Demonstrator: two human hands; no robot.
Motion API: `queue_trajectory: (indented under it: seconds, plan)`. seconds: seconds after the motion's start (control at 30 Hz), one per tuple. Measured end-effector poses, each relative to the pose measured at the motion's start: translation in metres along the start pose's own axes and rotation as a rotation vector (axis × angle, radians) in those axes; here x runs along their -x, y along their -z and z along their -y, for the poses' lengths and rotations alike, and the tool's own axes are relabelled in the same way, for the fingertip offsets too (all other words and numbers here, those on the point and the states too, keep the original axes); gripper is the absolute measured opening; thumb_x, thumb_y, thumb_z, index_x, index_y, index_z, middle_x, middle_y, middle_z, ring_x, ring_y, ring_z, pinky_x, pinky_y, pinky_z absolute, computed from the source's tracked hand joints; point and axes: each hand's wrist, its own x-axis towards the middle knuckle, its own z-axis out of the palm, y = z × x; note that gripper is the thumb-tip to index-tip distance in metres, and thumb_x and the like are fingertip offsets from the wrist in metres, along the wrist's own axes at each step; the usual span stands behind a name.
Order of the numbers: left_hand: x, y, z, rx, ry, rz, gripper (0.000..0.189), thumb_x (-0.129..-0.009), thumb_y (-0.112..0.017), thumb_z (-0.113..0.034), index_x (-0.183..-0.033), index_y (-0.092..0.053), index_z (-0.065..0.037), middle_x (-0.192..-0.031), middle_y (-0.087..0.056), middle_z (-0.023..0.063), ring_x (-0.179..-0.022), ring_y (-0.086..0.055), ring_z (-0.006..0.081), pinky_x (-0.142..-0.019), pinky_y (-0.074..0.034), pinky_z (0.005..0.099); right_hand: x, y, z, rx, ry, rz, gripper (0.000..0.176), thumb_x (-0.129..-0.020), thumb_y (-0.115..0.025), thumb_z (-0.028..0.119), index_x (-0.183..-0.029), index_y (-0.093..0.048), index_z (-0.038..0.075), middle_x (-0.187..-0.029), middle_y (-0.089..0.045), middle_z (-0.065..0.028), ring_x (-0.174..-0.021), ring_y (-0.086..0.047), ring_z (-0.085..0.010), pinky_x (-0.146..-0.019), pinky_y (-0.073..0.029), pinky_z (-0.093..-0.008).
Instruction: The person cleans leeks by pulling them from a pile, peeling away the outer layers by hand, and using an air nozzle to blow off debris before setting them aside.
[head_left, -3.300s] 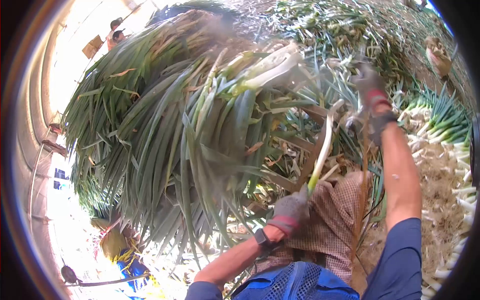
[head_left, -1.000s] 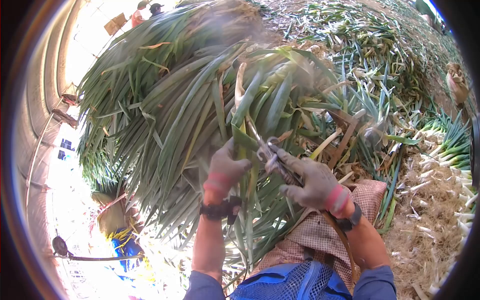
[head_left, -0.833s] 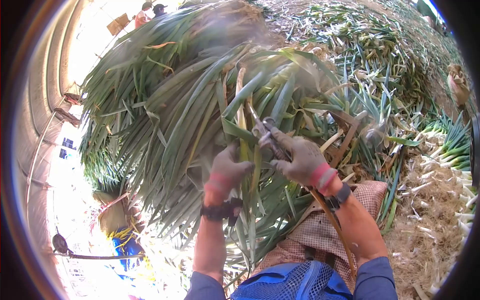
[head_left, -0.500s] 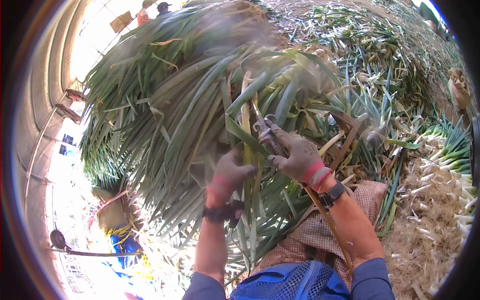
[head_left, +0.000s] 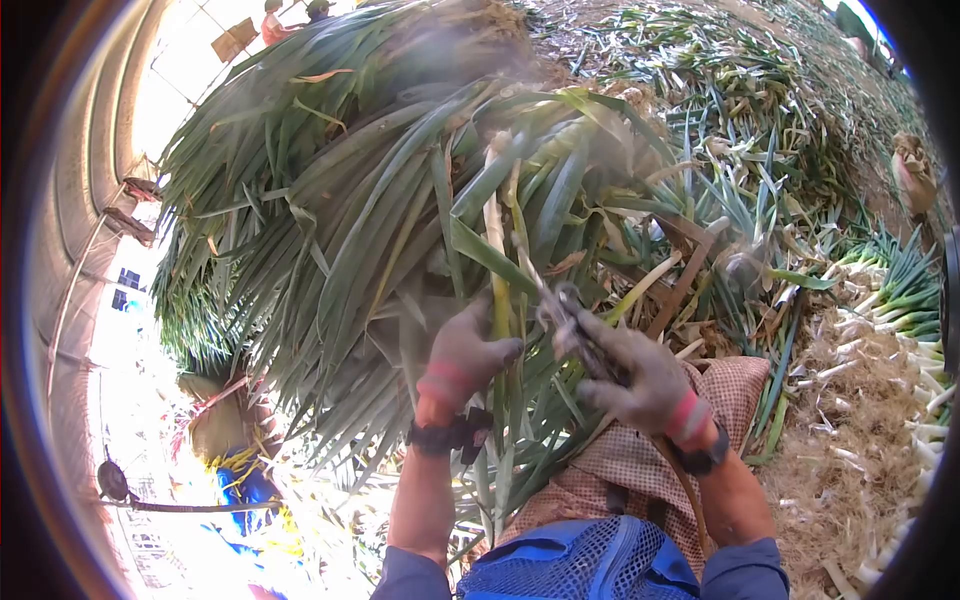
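Leafy ground [head_left: 640, 70]; left fingers [head_left: 472, 320] hold ribbony leek [head_left: 494, 230], right fingers [head_left: 605, 336] metal tool [head_left: 560, 322].

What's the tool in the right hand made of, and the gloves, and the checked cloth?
The tool looks like metal: grey with brighter patches, though blur leaves that open. The gloves seem to be fabric, maybe coated: dull grey, hugging the fingers, with pinkish cuffs. The checked cloth looks woven and matte, bending in soft folds.
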Motion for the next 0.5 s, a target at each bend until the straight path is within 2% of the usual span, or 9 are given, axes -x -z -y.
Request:
queue_trajectory:
  seconds: [0.13,0.2,0.23,0.27,0.37,0.5]
  plan:
    - [0.0,-0.01,-0.002,-0.074,-0.022,-0.013,0.087,-0.082,-0.079,-0.001,-0.161,-0.043,0.006,-0.129,-0.072,0.0078,-0.109,-0.07,0.0142,-0.095,-0.057,0.0298,0.047,0.003,0.02,-0.066,0.042,0.08,0.088,-0.085,-0.083,0.035,-0.164,-0.049,0.014,-0.097,-0.069,-0.0215,-0.092,-0.071,-0.0393,-0.088,-0.056,-0.0456]
    - [-0.001,-0.018,-0.001,-0.137,-0.04,-0.027,0.088,-0.082,-0.079,-0.001,-0.161,-0.043,0.006,-0.13,-0.072,0.0086,-0.109,-0.07,0.0142,-0.095,-0.057,0.0297,0.042,0.003,0.021,0.025,-0.053,0.071,0.088,-0.085,-0.082,0.036,-0.164,-0.048,0.015,-0.098,-0.069,-0.0212,-0.091,-0.071,-0.0397,-0.088,-0.056,-0.0455]
    - [-0.003,-0.021,0.008,-0.161,-0.044,-0.034,0.088,-0.081,-0.079,-0.002,-0.161,-0.043,0.006,-0.131,-0.072,0.0093,-0.11,-0.07,0.0142,-0.096,-0.057,0.0298,0.035,0.002,0.022,0.071,-0.099,0.068,0.088,-0.086,-0.082,0.037,-0.164,-0.048,0.015,-0.098,-0.069,-0.0211,-0.091,-0.071,-0.0399,-0.087,-0.056,-0.0454]
    - [-0.003,-0.024,0.012,-0.187,-0.048,-0.042,0.089,-0.081,-0.08,-0.002,-0.161,-0.043,0.006,-0.132,-0.072,0.01,-0.111,-0.071,0.0143,-0.096,-0.057,0.03,0.023,-0.001,0.017,0.051,-0.139,0.075,0.088,-0.086,-0.081,0.04,-0.165,-0.047,0.02,-0.099,-0.068,-0.0212,-0.093,-0.071,-0.0417,-0.088,-0.056,-0.0468]
    - [0.004,-0.027,0.009,-0.315,-0.01,-0.086,0.091,-0.08,-0.082,-0.008,-0.162,-0.043,0.005,-0.131,-0.074,0.0129,-0.109,-0.072,0.0154,-0.096,-0.057,0.0306,-0.017,-0.013,-0.004,0.155,-0.025,-0.068,0.087,-0.087,-0.081,0.04,-0.166,-0.046,0.027,-0.098,-0.068,-0.0222,-0.095,-0.072,-0.0425,-0.088,-0.056,-0.049]
    - [0.015,-0.031,-0.005,-0.41,0.072,-0.047,0.093,-0.08,-0.083,-0.019,-0.162,-0.044,0.0,-0.121,-0.079,0.0165,-0.103,-0.077,0.0216,-0.095,-0.058,0.0345,-0.067,-0.012,-0.013,0.217,-0.027,-0.152,0.086,-0.088,-0.08,0.041,-0.166,-0.044,0.032,-0.098,-0.069,-0.0235,-0.096,-0.072,-0.0435,-0.089,-0.056,-0.0513]
